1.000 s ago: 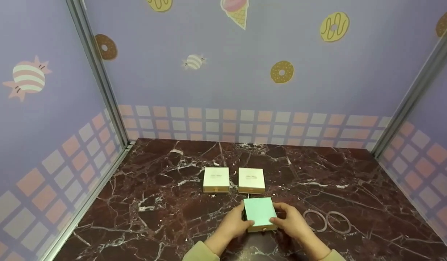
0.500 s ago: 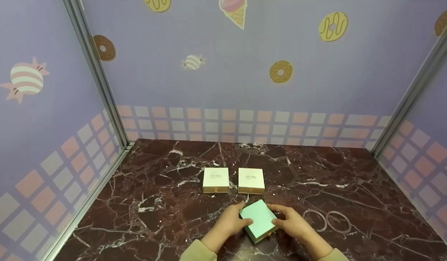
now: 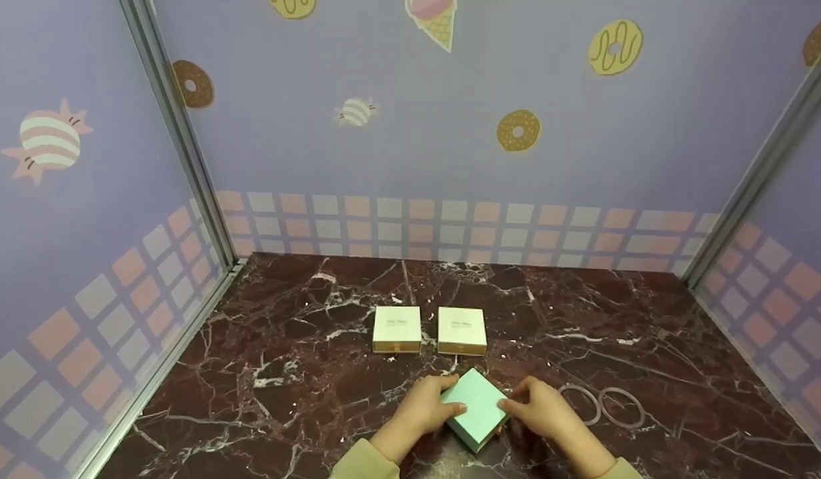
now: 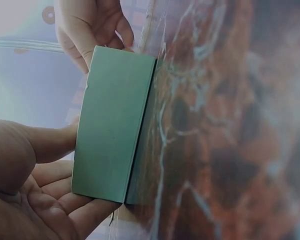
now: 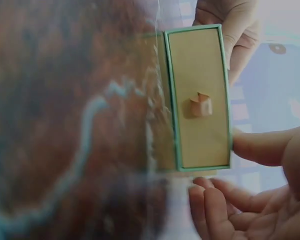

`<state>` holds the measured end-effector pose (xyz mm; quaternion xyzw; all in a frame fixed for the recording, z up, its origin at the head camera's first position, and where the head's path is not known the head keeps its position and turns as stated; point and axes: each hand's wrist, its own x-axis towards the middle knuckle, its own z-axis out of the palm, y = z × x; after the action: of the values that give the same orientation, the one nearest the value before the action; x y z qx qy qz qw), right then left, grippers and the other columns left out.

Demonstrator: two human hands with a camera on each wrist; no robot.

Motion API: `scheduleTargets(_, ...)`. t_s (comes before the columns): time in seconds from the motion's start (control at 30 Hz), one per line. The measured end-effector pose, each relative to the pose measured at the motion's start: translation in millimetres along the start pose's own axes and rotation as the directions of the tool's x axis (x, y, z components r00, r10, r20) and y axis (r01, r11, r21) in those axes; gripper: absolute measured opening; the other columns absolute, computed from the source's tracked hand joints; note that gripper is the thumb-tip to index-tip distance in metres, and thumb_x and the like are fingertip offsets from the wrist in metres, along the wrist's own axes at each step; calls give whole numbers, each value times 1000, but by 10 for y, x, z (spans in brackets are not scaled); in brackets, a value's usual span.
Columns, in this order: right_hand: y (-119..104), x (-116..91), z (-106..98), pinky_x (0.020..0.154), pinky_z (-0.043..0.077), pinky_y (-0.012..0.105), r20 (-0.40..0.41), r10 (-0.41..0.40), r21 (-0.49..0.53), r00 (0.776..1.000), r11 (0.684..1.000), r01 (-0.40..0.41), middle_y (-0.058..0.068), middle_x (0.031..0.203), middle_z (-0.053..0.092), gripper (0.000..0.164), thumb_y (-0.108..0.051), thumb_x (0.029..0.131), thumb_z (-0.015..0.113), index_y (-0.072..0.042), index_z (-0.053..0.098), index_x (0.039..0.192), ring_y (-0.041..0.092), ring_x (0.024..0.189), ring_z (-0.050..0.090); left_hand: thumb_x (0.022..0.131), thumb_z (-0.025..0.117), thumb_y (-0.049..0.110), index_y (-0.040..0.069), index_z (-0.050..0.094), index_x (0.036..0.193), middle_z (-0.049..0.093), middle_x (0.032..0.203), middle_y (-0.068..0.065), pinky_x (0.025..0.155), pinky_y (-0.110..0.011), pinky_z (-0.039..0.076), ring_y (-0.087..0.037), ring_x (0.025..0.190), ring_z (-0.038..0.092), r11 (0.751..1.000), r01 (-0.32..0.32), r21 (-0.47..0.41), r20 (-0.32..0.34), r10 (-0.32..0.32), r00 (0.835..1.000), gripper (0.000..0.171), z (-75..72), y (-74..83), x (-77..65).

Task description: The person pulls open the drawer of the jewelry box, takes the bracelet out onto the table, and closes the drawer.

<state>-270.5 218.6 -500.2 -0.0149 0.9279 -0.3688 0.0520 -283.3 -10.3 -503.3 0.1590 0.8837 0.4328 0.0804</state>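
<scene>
A mint-green drawer box (image 3: 476,407) stands turned on the marble-patterned table, one corner toward me. Its tan drawer front (image 5: 200,140), edged in green, bears a small ribbon pull tab (image 5: 202,106); the drawer is pushed in. My left hand (image 3: 424,407) holds the box at its left corner, thumb on top and fingers along the far side. A plain green side (image 4: 112,125) of the box shows in the left wrist view. My right hand (image 3: 540,407) touches the right corner with the thumb, its other fingers loosely bent and apart from the box.
Two cream drawer boxes (image 3: 397,327) with printed lids sit side by side behind the green one. Two translucent rings (image 3: 621,407) lie on the table (image 3: 304,412) right of my right hand. Patterned wall panels (image 3: 410,153) enclose the table at the back and sides.
The green box has been turned on the table, its drawer front swinging from facing me toward the right. My right fingers have come away from its side, leaving the thumb against it.
</scene>
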Motion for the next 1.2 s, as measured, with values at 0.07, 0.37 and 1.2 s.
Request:
scheduleTargets(0.07, -26, -33, -4, 57, 52, 32, 21, 43, -81, 999, 996, -41, 6, 69, 68, 33, -32, 94, 76, -4, 63, 82, 18, 60, 64, 90, 80, 15, -5, 59, 140, 61, 144, -23, 112, -54, 50, -43, 135, 57, 1000, 7, -3, 0, -7, 1000, 58, -1, 1, -6)
scheduleTargets(0.37, -33, -61, 16, 48, 52, 27, 108, -20, -26, 994, 999, 23, 4, 61, 68, 31, -26, 100, 68, -6, 66, 77, 14, 50, 64, 89, 82, 17, -6, 57, 142, 60, 145, -26, 111, -55, 50, -44, 135, 57, 999, 39, -4, -10, -39, 999, 63, 5, 15, -15)
scheduleTargets(1.2, -20, 46, 110, 95, 59, 53, -38, -103, 109, 994, 988, 107, 22, 120, 73, 40, -9, 90, 78, 9, 68, 124, 35, 110, 71, 95, 74, 20, -14, 39, 151, 49, 151, -34, 114, -61, 44, -48, 140, 49, 994, 106, -14, -27, -106, 994, 74, 98, 50, -13)
